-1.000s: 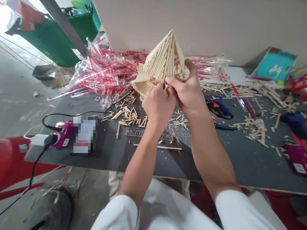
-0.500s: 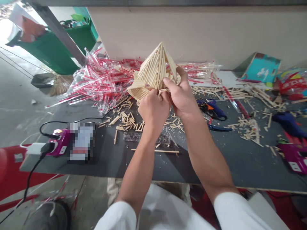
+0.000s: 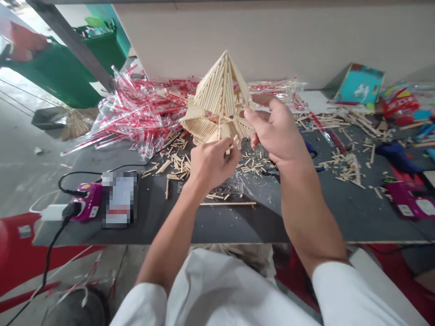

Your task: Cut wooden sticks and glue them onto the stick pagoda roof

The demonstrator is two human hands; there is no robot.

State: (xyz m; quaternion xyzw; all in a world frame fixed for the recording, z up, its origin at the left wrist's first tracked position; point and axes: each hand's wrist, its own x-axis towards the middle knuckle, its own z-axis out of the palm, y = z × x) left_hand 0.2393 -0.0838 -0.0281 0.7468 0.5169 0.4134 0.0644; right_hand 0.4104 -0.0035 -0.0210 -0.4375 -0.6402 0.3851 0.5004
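where two hands (image 3: 215, 164) (image 3: 277, 129), one peaked stick model (image 3: 217, 93)

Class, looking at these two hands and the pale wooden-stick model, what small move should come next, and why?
Perhaps use the bare right hand to steady the pale wooden-stick model with the pointed roof: that hand's thumb lies close to the model's right edge, while the bare left hand is curled at the lower front.

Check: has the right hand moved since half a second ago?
Yes: judged against the phone, the right hand has shifted rightward, farther away.
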